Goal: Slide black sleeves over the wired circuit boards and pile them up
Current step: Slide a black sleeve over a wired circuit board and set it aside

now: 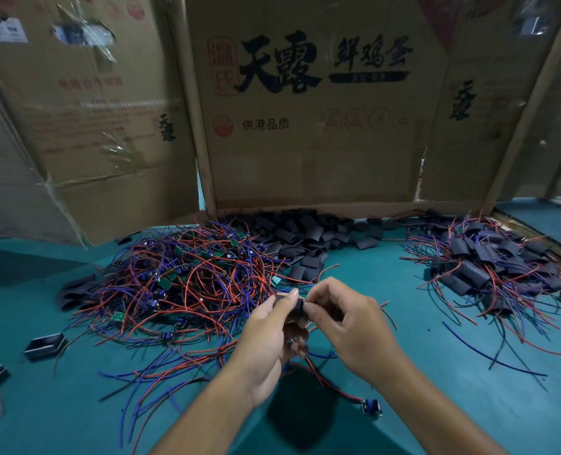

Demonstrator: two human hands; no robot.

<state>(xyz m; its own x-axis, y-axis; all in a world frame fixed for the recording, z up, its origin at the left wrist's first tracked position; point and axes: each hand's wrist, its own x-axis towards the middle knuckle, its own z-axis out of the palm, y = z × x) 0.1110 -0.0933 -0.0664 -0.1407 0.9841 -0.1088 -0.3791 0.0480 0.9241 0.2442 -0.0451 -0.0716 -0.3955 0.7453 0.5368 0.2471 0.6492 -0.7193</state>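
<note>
Both hands raised together over the teal tabletop (437,405) at about 6 o'clock. Left hand (266,336) curled around a black sleeve (289,305), thumb pressed on its top edge. Right hand (345,318) pinching the same sleeve's right end between thumb and forefinger, remaining fingers loosely bent. Red and blue wires (315,366) trailing down from under the hands toward 5 o'clock, ending at a small blue component (372,406) lying on the tabletop. Whether a board sits inside the sleeve: cannot tell.

At 10 o'clock, a large tangle of unsleeved wired circuit boards (187,277), green boards showing among red, blue and black leads. At 12 o'clock, just beyond and touching that tangle, a heap of loose black sleeves (308,234) against the foot of a printed cardboard sheet (312,126). At 2 o'clock, well apart from the tangle, a pile of finished sleeved boards (489,261) with wires splaying outward. At 8 o'clock, two small dark trays (44,345) near the tabletop's left edge.
</note>
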